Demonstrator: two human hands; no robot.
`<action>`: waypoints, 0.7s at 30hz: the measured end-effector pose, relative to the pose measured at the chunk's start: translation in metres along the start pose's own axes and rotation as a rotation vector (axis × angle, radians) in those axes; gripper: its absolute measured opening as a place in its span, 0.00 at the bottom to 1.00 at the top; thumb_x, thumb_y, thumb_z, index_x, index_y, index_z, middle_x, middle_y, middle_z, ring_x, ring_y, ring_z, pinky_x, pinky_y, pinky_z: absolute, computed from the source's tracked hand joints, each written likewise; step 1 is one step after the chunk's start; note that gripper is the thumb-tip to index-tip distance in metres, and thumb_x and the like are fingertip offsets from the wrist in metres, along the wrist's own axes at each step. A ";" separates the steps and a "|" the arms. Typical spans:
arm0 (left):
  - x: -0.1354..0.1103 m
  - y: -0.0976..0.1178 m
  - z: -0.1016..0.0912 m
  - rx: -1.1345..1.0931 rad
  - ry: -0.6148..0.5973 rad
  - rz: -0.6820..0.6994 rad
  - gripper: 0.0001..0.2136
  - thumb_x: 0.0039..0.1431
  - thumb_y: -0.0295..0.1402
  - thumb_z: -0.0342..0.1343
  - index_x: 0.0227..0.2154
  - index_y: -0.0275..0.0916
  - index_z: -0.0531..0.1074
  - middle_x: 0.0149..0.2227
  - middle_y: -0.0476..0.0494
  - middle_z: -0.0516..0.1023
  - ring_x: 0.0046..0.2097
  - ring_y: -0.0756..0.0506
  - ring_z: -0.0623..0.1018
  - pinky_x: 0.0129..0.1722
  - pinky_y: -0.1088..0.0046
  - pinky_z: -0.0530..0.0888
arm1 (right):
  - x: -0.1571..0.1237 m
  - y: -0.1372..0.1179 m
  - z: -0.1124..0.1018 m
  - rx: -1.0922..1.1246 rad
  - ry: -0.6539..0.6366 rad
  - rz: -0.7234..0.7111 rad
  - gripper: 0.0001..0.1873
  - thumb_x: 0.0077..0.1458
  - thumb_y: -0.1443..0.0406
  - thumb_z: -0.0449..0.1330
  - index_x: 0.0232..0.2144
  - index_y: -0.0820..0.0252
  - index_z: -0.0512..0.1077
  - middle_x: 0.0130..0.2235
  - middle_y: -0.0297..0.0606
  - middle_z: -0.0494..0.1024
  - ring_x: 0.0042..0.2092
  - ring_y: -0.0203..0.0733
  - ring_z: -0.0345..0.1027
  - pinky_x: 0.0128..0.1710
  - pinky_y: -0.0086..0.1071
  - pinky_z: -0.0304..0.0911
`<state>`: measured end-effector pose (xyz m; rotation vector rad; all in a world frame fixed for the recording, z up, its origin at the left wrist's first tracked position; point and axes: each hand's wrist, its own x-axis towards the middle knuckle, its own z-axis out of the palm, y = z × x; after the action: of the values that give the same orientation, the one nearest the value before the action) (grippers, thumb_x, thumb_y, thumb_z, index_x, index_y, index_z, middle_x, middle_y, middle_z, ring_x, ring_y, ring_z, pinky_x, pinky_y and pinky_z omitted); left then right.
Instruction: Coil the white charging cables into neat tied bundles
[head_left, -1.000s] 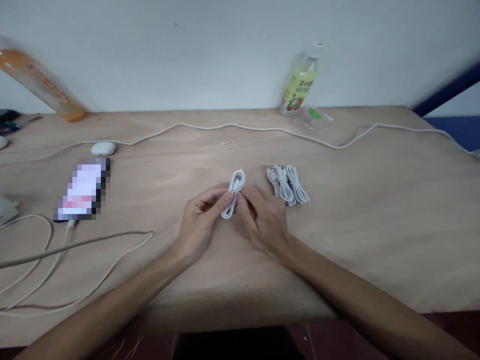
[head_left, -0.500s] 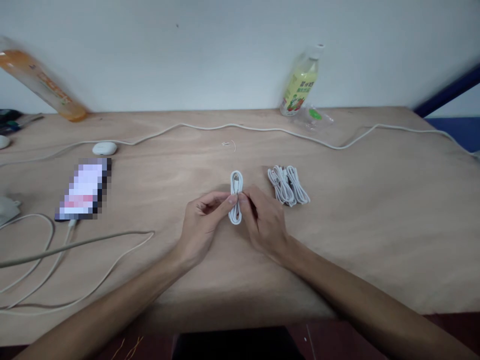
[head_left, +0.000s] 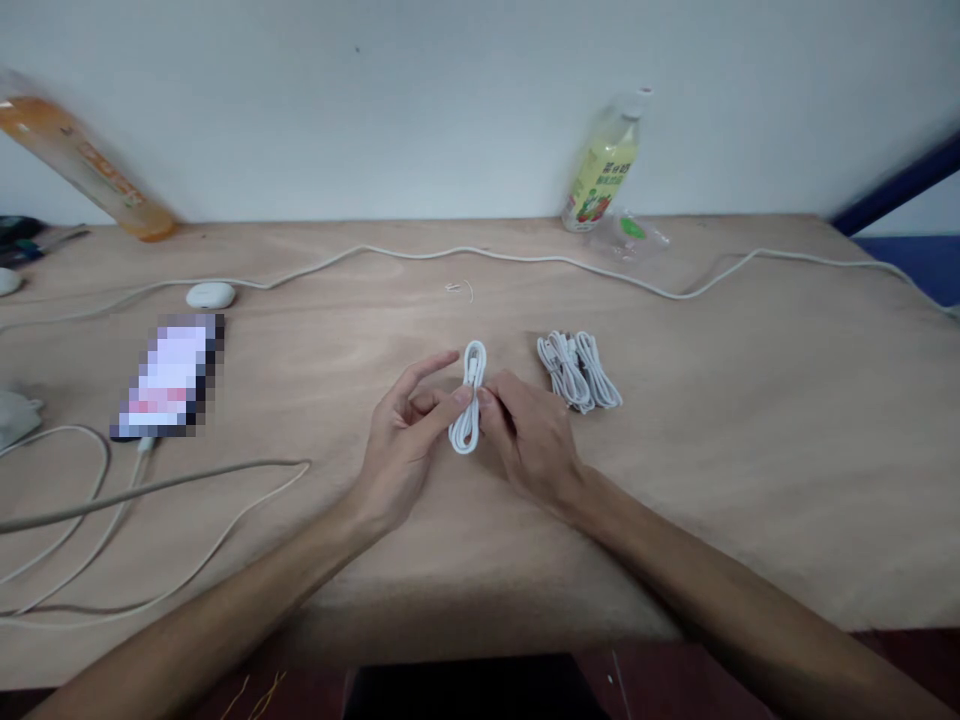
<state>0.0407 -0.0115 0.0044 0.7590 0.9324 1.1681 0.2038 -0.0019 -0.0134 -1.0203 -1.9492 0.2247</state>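
Observation:
A small coiled white cable (head_left: 469,400) is pinched at its middle between both hands, just above the wooden table (head_left: 750,480). My left hand (head_left: 405,440) grips it with thumb and a finger, while its index finger sticks out straight. My right hand (head_left: 529,435) pinches the same spot from the right side, fingers curled. Two more coiled white cables (head_left: 579,370) lie side by side on the table just right of my hands.
A phone (head_left: 171,378) with a plugged-in cable lies at left, with loose cords (head_left: 150,490) trailing toward the front edge. A white earbud case (head_left: 211,295) sits behind it. A long white cord (head_left: 525,260) crosses the back. A yellow drink bottle (head_left: 604,165) and an orange bottle (head_left: 82,170) stand by the wall.
The coiled cable has turned slightly between my fingers and sits a bit lower. My left index finger has lifted off and now points outward.

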 end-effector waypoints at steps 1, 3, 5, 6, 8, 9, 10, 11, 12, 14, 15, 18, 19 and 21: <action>0.000 0.000 0.000 0.013 -0.008 0.009 0.26 0.57 0.40 0.77 0.58 0.44 0.82 0.28 0.53 0.81 0.32 0.49 0.78 0.38 0.72 0.74 | 0.000 0.000 0.000 -0.006 -0.009 0.007 0.15 0.75 0.67 0.50 0.32 0.53 0.65 0.27 0.31 0.73 0.26 0.38 0.61 0.29 0.34 0.57; -0.001 0.001 -0.001 0.049 -0.026 0.038 0.28 0.59 0.39 0.76 0.62 0.46 0.79 0.26 0.55 0.79 0.30 0.49 0.76 0.35 0.73 0.72 | 0.001 -0.001 -0.001 -0.010 -0.018 0.012 0.16 0.75 0.67 0.50 0.31 0.53 0.64 0.26 0.30 0.72 0.26 0.38 0.60 0.29 0.34 0.57; -0.002 0.002 -0.002 0.102 -0.048 0.088 0.27 0.61 0.38 0.75 0.63 0.50 0.79 0.25 0.56 0.76 0.29 0.50 0.73 0.33 0.74 0.71 | 0.002 -0.004 -0.003 0.011 -0.018 0.021 0.16 0.74 0.67 0.50 0.30 0.53 0.62 0.26 0.30 0.71 0.25 0.37 0.58 0.28 0.34 0.56; -0.002 0.003 -0.002 0.139 -0.059 0.126 0.25 0.63 0.37 0.74 0.62 0.51 0.79 0.25 0.56 0.75 0.28 0.50 0.73 0.32 0.74 0.70 | 0.002 -0.005 -0.003 0.035 -0.016 0.038 0.16 0.74 0.67 0.51 0.30 0.53 0.62 0.26 0.29 0.70 0.25 0.36 0.58 0.28 0.33 0.56; -0.003 0.004 -0.003 0.247 -0.079 0.221 0.19 0.67 0.36 0.70 0.59 0.52 0.82 0.27 0.54 0.76 0.30 0.50 0.74 0.33 0.74 0.72 | 0.003 -0.009 -0.005 0.111 -0.016 0.101 0.15 0.73 0.67 0.51 0.30 0.53 0.61 0.26 0.28 0.68 0.25 0.35 0.57 0.28 0.32 0.55; -0.004 0.005 -0.004 0.315 -0.086 0.276 0.15 0.70 0.36 0.67 0.57 0.51 0.84 0.29 0.52 0.78 0.31 0.49 0.75 0.35 0.73 0.74 | 0.003 -0.011 -0.006 0.162 -0.021 0.145 0.15 0.73 0.66 0.51 0.30 0.53 0.61 0.26 0.28 0.67 0.25 0.35 0.56 0.28 0.32 0.55; -0.004 0.005 -0.005 0.395 -0.090 0.338 0.13 0.73 0.36 0.64 0.56 0.51 0.85 0.32 0.50 0.80 0.34 0.48 0.77 0.37 0.72 0.76 | 0.004 -0.012 -0.007 0.218 -0.026 0.192 0.15 0.73 0.66 0.51 0.30 0.53 0.61 0.26 0.27 0.67 0.25 0.35 0.56 0.27 0.31 0.55; -0.004 0.005 -0.007 0.488 -0.089 0.411 0.12 0.75 0.34 0.61 0.55 0.50 0.85 0.36 0.48 0.82 0.36 0.48 0.79 0.40 0.71 0.78 | 0.004 -0.014 -0.007 0.276 -0.032 0.235 0.16 0.73 0.65 0.51 0.30 0.53 0.61 0.26 0.27 0.66 0.25 0.35 0.57 0.27 0.31 0.55; -0.003 0.005 -0.009 0.587 -0.083 0.499 0.13 0.76 0.33 0.59 0.55 0.51 0.85 0.39 0.46 0.83 0.40 0.47 0.81 0.43 0.69 0.80 | 0.004 -0.015 -0.008 0.333 -0.033 0.273 0.16 0.73 0.64 0.52 0.29 0.53 0.60 0.26 0.27 0.66 0.26 0.35 0.57 0.27 0.31 0.55; -0.002 0.004 -0.013 0.784 -0.060 0.703 0.15 0.74 0.28 0.60 0.55 0.52 0.85 0.47 0.44 0.82 0.48 0.45 0.82 0.49 0.67 0.81 | 0.006 -0.015 -0.008 0.433 -0.037 0.334 0.17 0.73 0.63 0.52 0.29 0.53 0.61 0.26 0.27 0.65 0.27 0.35 0.58 0.28 0.31 0.56; 0.000 0.003 -0.016 0.859 -0.047 0.803 0.16 0.72 0.26 0.61 0.56 0.52 0.85 0.51 0.43 0.81 0.52 0.44 0.82 0.51 0.65 0.82 | 0.006 -0.015 -0.008 0.479 -0.038 0.353 0.17 0.73 0.63 0.53 0.28 0.53 0.61 0.26 0.27 0.64 0.27 0.36 0.58 0.28 0.31 0.56; 0.003 0.002 -0.022 0.973 -0.098 0.995 0.21 0.71 0.23 0.62 0.60 0.52 0.82 0.60 0.40 0.78 0.61 0.41 0.80 0.58 0.60 0.82 | 0.008 -0.012 -0.007 0.611 -0.057 0.392 0.18 0.73 0.62 0.53 0.28 0.53 0.60 0.26 0.27 0.61 0.28 0.36 0.55 0.28 0.31 0.55; 0.004 0.002 -0.024 0.989 -0.135 1.027 0.22 0.71 0.22 0.62 0.62 0.52 0.80 0.61 0.40 0.79 0.63 0.41 0.80 0.60 0.58 0.82 | 0.009 -0.011 -0.006 0.649 -0.069 0.399 0.18 0.73 0.61 0.53 0.28 0.53 0.60 0.27 0.27 0.60 0.28 0.36 0.55 0.28 0.31 0.55; 0.005 0.002 -0.026 1.005 -0.189 1.064 0.24 0.71 0.22 0.62 0.65 0.52 0.78 0.59 0.40 0.83 0.63 0.40 0.81 0.63 0.57 0.81 | 0.010 -0.009 -0.006 0.702 -0.096 0.415 0.18 0.74 0.60 0.53 0.28 0.53 0.60 0.27 0.28 0.59 0.29 0.37 0.54 0.29 0.32 0.56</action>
<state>0.0170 -0.0059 -0.0058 2.3326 0.9395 1.4252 0.2009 -0.0018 0.0004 -0.9196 -1.5239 1.1183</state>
